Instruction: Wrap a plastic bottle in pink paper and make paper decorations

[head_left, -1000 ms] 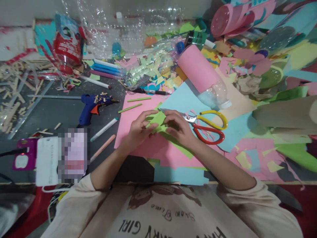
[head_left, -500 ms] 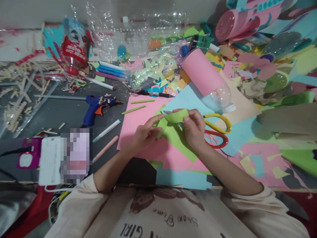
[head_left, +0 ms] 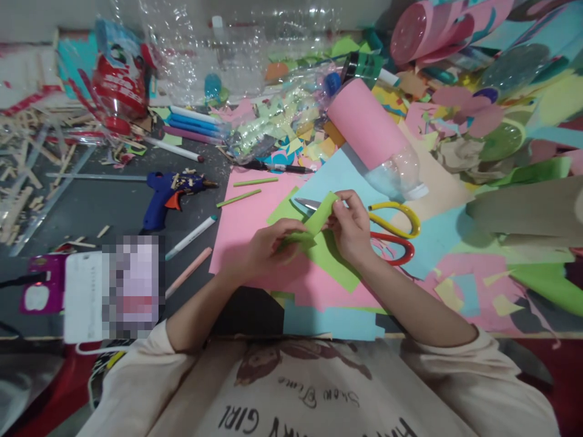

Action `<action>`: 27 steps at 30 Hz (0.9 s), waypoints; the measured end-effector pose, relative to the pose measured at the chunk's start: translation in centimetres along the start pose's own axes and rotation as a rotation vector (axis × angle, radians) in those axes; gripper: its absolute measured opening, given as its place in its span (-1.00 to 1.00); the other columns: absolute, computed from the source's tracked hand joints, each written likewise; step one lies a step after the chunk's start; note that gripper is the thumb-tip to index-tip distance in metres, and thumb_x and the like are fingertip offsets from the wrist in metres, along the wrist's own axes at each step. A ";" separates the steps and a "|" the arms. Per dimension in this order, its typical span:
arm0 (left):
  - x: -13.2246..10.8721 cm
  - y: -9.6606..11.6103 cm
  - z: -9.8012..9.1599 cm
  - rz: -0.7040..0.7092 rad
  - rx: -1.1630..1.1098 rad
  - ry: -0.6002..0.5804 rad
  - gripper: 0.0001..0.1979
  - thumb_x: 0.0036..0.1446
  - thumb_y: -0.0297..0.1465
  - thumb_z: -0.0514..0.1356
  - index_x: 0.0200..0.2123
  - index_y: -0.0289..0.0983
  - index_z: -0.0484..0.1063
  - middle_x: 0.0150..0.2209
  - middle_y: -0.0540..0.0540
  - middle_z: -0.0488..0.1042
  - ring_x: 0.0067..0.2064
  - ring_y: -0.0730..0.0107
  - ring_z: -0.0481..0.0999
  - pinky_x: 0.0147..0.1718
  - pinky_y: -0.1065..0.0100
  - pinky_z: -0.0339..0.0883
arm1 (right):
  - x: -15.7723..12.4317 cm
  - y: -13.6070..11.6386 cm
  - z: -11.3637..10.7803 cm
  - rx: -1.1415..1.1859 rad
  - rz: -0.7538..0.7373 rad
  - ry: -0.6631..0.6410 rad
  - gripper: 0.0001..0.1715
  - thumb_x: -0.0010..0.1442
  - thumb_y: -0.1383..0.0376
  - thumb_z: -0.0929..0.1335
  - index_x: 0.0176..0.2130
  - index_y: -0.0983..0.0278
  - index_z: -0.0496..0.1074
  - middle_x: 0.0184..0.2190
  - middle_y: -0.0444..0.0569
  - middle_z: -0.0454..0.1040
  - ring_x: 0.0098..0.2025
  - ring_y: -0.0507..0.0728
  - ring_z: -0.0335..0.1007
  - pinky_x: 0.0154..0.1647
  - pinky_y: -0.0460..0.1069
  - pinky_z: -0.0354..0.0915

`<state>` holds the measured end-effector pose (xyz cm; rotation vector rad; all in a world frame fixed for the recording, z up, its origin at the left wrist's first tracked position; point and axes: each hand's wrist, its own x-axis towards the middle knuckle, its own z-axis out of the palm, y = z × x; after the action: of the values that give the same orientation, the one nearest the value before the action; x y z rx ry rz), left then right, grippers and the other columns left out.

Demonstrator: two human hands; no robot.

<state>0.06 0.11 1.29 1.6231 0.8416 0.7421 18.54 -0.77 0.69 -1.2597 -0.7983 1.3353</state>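
Observation:
Between my hands, over the pink sheet, is a green paper strip (head_left: pixel 321 216). My right hand (head_left: pixel 351 226) pinches its upper end. My left hand (head_left: pixel 273 244) has its fingers closed round the lower, curled end. Beneath my hands lies a larger green sheet (head_left: pixel 342 267) on the pink sheet (head_left: pixel 232 233). Scissors (head_left: pixel 395 250) with one yellow and one red handle lie just right of my right hand; their blade tips show behind the strip. Two thin green rolls (head_left: pixel 239 198) rest at the pink sheet's upper left.
A blue glue gun (head_left: pixel 159 197) and markers (head_left: pixel 191 238) lie on the left. Beyond my hands is a pink-wrapped bottle (head_left: pixel 371 124), with a black pen (head_left: pixel 277 167) beside the pink sheet. Paper scraps (head_left: pixel 469 291) cover the right; a red-labelled bottle (head_left: pixel 119 85) stands back left.
The green strip has turned from nearly level to slanting, and its left part is now curled inside my left hand. The whole view has shifted slightly.

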 end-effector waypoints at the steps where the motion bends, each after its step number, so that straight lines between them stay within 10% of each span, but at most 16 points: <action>1: 0.1 0.0 0.0 0.001 0.015 -0.019 -0.79 0.08 -0.39 0.22 -0.17 -0.22 0.48 -0.22 -0.13 0.57 -0.29 0.39 0.54 -0.37 0.44 0.41 | 0.1 0.0 0.0 0.001 -0.005 -0.003 -0.38 -0.06 -0.25 0.43 -0.34 0.12 0.19 -0.63 -0.32 0.19 -0.66 -0.05 0.20 -0.61 -0.13 0.30; 10: 0.4 0.6 -0.2 -0.024 -0.026 -0.064 -0.94 0.06 -0.43 0.23 -0.35 -0.24 0.49 -0.37 -0.07 0.55 -0.37 0.40 0.50 -0.42 0.42 0.36 | -0.2 0.3 0.1 -0.076 -0.103 0.034 -0.48 0.08 -0.22 0.36 -0.24 0.08 0.24 -0.61 -0.30 0.20 -0.64 -0.02 0.28 -0.59 -0.12 0.31; 18: 0.5 0.6 -0.1 -0.261 -0.218 0.272 -0.71 -0.01 -0.20 0.37 -0.35 -0.25 0.42 -0.46 0.00 0.47 -0.45 0.44 0.44 -0.48 0.42 0.29 | -1.2 0.2 -0.2 -0.306 -0.407 -0.214 -0.59 0.29 -0.10 0.24 -0.03 0.04 0.42 0.00 0.00 0.53 -0.02 0.18 0.53 -0.05 0.12 0.45; 23: 0.3 0.4 -0.1 -0.192 -0.183 0.205 -0.74 0.03 -0.23 0.36 -0.32 -0.26 0.45 -0.46 0.01 0.45 -0.44 0.45 0.44 -0.46 0.42 0.29 | -0.9 0.0 -0.6 -0.472 -0.465 -0.412 -0.56 0.33 -0.03 0.22 -0.01 0.08 0.52 -0.04 0.03 0.56 0.05 0.21 0.48 0.09 0.18 0.38; 27: 0.3 0.3 -0.4 -0.005 -0.090 0.085 -0.89 0.17 -0.34 0.26 -0.31 -0.27 0.51 -0.36 -0.08 0.54 -0.34 0.42 0.50 -0.37 0.41 0.33 | -0.6 0.6 -0.7 -0.287 -0.376 -0.279 -0.59 0.32 0.01 0.26 0.01 0.09 0.52 -0.03 0.00 0.54 -0.10 0.15 0.53 -0.08 0.12 0.47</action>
<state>-0.08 0.50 1.64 1.5179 0.8601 0.8383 18.93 -1.64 0.11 -1.0800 -1.3903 1.1252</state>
